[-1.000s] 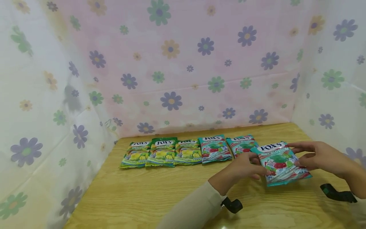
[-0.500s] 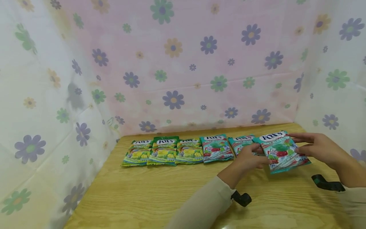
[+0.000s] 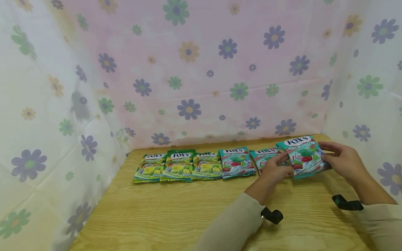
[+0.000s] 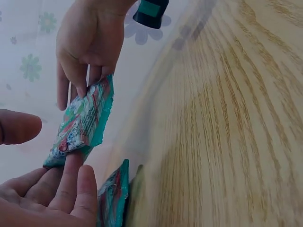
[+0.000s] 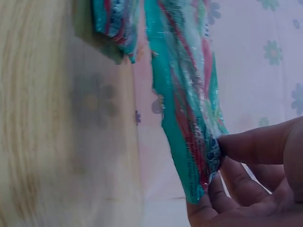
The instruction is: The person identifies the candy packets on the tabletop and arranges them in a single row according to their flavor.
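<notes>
A teal Fox's Mint Blossom candy bag is held tilted above the table at the right end of a row of bags. My right hand pinches its right edge, thumb in front and fingers behind, as the right wrist view shows with the bag's teal seam hanging down. My left hand is at the bag's left edge. In the left wrist view its extended fingers touch the bag from beneath, while the thumb stands apart from it. Behind the left hand, another teal candy bag is partly hidden.
Along the back of the wooden table lie a teal candy bag and several green-yellow Spring Tea candy bags, one of them a middle bag. Flowered cloth walls the back and both sides.
Both hands have carried the teal candy bag away from the person, toward the back of the table beside the row. The left thumb has come off the bag's front. The other bags stay put.
</notes>
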A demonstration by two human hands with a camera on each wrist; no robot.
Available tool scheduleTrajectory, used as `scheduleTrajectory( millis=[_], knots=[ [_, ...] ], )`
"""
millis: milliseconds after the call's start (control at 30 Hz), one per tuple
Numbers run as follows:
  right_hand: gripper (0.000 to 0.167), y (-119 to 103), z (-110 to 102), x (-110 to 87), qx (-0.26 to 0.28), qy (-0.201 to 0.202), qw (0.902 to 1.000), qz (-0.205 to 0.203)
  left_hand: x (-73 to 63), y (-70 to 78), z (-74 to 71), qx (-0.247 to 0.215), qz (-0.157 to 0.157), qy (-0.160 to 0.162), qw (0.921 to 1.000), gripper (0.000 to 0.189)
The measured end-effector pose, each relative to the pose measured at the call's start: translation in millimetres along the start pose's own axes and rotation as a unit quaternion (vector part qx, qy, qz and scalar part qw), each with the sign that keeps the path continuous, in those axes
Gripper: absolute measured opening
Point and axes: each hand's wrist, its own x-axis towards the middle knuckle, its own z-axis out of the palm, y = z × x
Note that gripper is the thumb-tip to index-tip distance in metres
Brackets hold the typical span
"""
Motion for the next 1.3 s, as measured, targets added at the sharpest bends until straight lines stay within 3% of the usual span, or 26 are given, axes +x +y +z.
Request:
scheduleTrajectory(
  millis=[233,367,733,1000,1300],
  knots=[
    [0.049,11.0,7.3,3.1,-0.034,0.061,0.9975,0.011,7.6,-7.7,4.1,-0.024,0.002,-0.016,0.9996,0.077],
    [0.045,18.6,9.0,4.8,-0.053,0.073,0.9958,0.014,11.1,-10.2,9.2,-0.041,-0.009,-0.017,0.999,0.078],
    [0.042,37.8,11.2,8.1,-0.016,0.069,0.9971,0.027,22.5,-15.2,19.9,-0.061,-0.03,-0.011,0.9977,0.08],
    [0.044,35.7,20.8,11.6,-0.014,0.056,0.9974,0.042,23.7,-19.5,11.8,-0.091,-0.046,-0.005,0.9947,0.074],
    [0.051,34.3,12.2,8.8,-0.01,0.025,0.9992,0.029,26.5,-11.6,18.3,-0.115,-0.03,-0.035,0.9923,0.073]
  ],
)
